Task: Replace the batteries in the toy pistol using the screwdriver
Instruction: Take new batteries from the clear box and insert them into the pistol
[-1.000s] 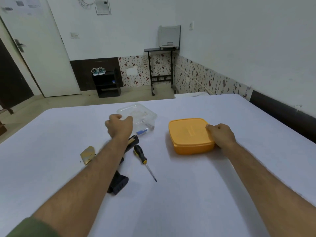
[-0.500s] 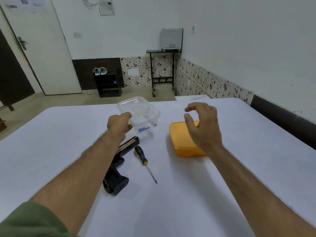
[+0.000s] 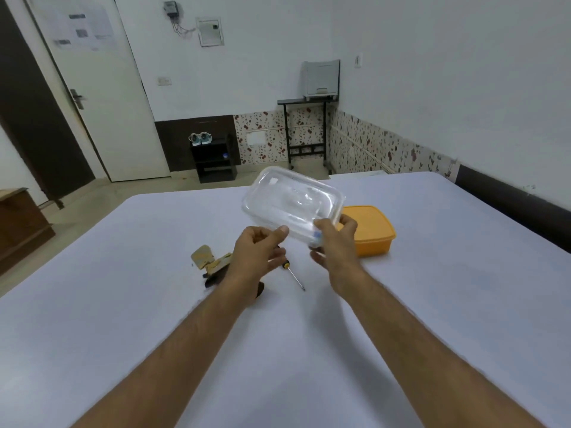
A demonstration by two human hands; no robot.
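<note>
Both of my hands hold a clear plastic box (image 3: pixel 292 202) lifted and tilted above the white table (image 3: pixel 432 304). My left hand (image 3: pixel 258 251) grips its near left edge and my right hand (image 3: pixel 335 242) grips its near right corner, where something blue shows inside. Below my left hand lies the toy pistol (image 3: pixel 213 267), black and tan, mostly hidden by my wrist. The screwdriver (image 3: pixel 293 274), with a black and yellow handle, lies beside it with its tip pointing toward me.
An orange lidded box (image 3: pixel 370 233) sits on the table just right of my right hand. Beyond the table's far edge are a floor, a black shelf (image 3: pixel 214 160), a small stand with a printer (image 3: pixel 319 78) and a white door (image 3: pixel 102 97).
The clear box has been lifted off the table by my left hand. My right hand left the orange box, swung left and took hold of the clear box too.
</note>
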